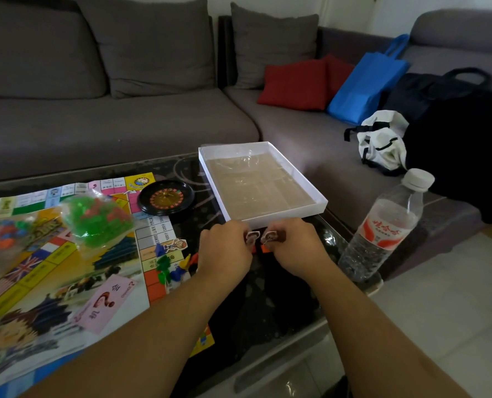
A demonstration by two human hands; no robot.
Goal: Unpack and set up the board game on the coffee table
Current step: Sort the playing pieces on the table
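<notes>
Two small cardboard character cut-outs, one [252, 236] in the left hand [224, 249] and one [271, 235] in the right hand [292, 248], are pinched between curled fingers and thumb, held close together just above the desk [267, 297] near its right edge, in front of the near rim of the box tray [319, 206]. They look like thin printed card: near weightless, stiff enough to stand but easy to crease or tear, so a light pinch low on the figure, by the edges and not across the printed face, seems the sound hold. Small orange bits show under the hands; what they are I cannot tell.

Just left of the hands, at the right edge of the game board [66, 282], lie loose plastic stands [168, 270] in blue, green and yellow, hard, light and apt to skid on the glossy board, and another character cut-out [175, 245]. Further left on the board lie a pink question-mark card [106, 303] and a bag of green and red plastic houses [98, 219], crinkly and shifting; grip it by the bag's neck. A roulette wheel [166, 199] sits by the board's far right corner. The white box tray, lined with clear film, reaches the desk's far right corner. A water bottle [382, 228] stands at the right edge.
</notes>
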